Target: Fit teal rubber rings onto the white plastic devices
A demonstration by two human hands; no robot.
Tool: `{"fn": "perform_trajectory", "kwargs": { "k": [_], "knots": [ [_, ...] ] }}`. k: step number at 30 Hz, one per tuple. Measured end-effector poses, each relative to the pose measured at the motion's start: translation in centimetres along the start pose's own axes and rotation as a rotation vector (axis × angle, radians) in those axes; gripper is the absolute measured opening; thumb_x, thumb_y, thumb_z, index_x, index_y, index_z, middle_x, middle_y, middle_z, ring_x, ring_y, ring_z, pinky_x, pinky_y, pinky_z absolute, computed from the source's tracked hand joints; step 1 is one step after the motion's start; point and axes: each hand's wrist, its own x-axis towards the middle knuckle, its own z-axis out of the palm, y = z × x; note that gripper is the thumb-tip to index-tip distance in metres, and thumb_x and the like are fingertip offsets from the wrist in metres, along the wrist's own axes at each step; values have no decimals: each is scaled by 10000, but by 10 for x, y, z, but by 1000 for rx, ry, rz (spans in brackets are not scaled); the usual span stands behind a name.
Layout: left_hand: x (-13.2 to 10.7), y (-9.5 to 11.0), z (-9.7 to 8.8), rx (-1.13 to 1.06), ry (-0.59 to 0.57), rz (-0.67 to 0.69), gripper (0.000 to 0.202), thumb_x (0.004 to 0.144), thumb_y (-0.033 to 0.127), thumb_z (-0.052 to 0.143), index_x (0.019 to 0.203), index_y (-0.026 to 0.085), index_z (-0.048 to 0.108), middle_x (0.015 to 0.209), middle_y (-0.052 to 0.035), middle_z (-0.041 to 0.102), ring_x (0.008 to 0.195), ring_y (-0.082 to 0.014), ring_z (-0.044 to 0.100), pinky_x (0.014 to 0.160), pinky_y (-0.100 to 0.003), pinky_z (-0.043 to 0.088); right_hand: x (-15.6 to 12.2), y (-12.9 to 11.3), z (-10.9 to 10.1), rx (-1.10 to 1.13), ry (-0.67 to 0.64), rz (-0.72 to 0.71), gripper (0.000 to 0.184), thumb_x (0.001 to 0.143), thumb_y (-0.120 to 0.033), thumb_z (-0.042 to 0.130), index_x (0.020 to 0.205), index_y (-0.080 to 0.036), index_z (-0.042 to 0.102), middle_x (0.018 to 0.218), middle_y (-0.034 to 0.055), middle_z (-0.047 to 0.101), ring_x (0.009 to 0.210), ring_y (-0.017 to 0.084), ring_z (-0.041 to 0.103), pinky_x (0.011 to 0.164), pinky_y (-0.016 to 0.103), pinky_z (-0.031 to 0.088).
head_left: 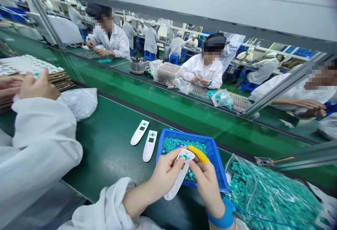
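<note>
Casing (pixel 179 180): wht plastic, long, rounded btm, teal pc (pixel 184 156) nr top, tilted over front of blue tray (pixel 220 165). L hand (pixel 165 174) clamped on its L side, thumb on face; R hand (pixel 206 179) pinching R edge, yellow finger cot (pixel 198 154) by top.

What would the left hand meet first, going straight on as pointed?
Likely the right hand, at its yellow tubular finger cover, beyond the long white plastic shell the left hand holds; depth is unclear.

Crumpled clear bag (pixel 82 102), grey appliance (pixel 137 66), blue stool (pixel 173 59), metal post (pixel 45 19)
</note>
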Motion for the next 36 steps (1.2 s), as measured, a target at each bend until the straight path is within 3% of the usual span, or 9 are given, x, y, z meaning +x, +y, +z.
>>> {"fn": "perform_trajectory", "kwargs": {
  "k": [5, 9, 12, 16, 19, 22, 27, 32, 36],
  "knots": [
    [-8, 0, -2, 136, 20, 10, 412, 895, 399, 480, 1190, 154, 631, 1026, -97, 711, 884, -243, 647, 795, -306, 501, -2, -5, 12, 116, 61, 32, 253, 872, -372, 583, 1077, -239, 648, 1003, 75, 724, 950, 238, 681, 860, 384, 560],
    [-12, -6, -4, 186, 72, -12, 407, 880, 411, 509, 1194, 184, 634, 1204, -83, 666, 1122, -279, 591, 962, -313, 448, -6, -9, 18, 97, 86, 8, 257, 877, -396, 568, 1047, -231, 667, 964, 68, 729, 932, 233, 686, 869, 390, 555],
    [-14, -15, -4, 189, 117, -42, 387, 873, 450, 508, 1163, 235, 648, 1272, -48, 631, 1200, -295, 545, 1004, -326, 431, -10, -9, 20, 88, 93, 1, 268, 888, -399, 552, 1066, -231, 662, 967, 65, 725, 930, 227, 688, 874, 398, 554],
    [-19, -22, -2, 211, 205, -46, 322, 875, 463, 498, 1117, 332, 666, 1271, 33, 633, 1258, -280, 499, 1013, -316, 443, -18, -3, 23, 192, 144, 29, 257, 892, -389, 561, 1097, -250, 630, 1007, 64, 712, 950, 226, 680, 871, 404, 553],
    [-20, -19, -2, 251, 161, -32, 288, 866, 444, 521, 1087, 365, 688, 1245, 62, 646, 1242, -270, 519, 1015, -312, 453, -21, 3, 25, 289, 149, 9, 243, 899, -385, 561, 1110, -282, 624, 1032, 44, 713, 972, 204, 675, 900, 386, 541],
    [-17, -18, -3, 296, 169, 23, 261, 868, 416, 522, 1045, 387, 712, 1200, 81, 669, 1189, -262, 569, 971, -300, 494, -22, 7, 27, 358, 133, 8, 231, 903, -387, 563, 1101, -296, 638, 1052, 27, 714, 989, 181, 669, 924, 351, 525],
    [-12, -25, -9, 437, 182, 264, 266, 833, 397, 569, 1064, 413, 702, 1079, 70, 723, 956, -229, 701, 739, -240, 599, -23, 6, 27, 388, 169, 104, 278, 877, -437, 591, 1089, -268, 649, 1094, 36, 707, 1040, 189, 645, 954, 344, 498],
    [-14, -26, -11, 506, 161, 336, 302, 858, 351, 559, 1136, 340, 678, 1126, 21, 705, 1009, -242, 674, 766, -248, 589, -24, 6, 25, 365, 168, 110, 295, 867, -474, 587, 1067, -268, 656, 1073, 35, 712, 1006, 193, 653, 948, 352, 491],
    [-12, -26, -8, 529, 173, 379, 379, 883, 292, 527, 1222, 453, 583, 1187, 100, 660, 1032, -213, 660, 819, -258, 576, -22, 11, 23, 291, 216, 139, 302, 852, -478, 604, 1027, -239, 661, 980, 52, 719, 930, 207, 667, 868, 349, 513]
  ]
}}
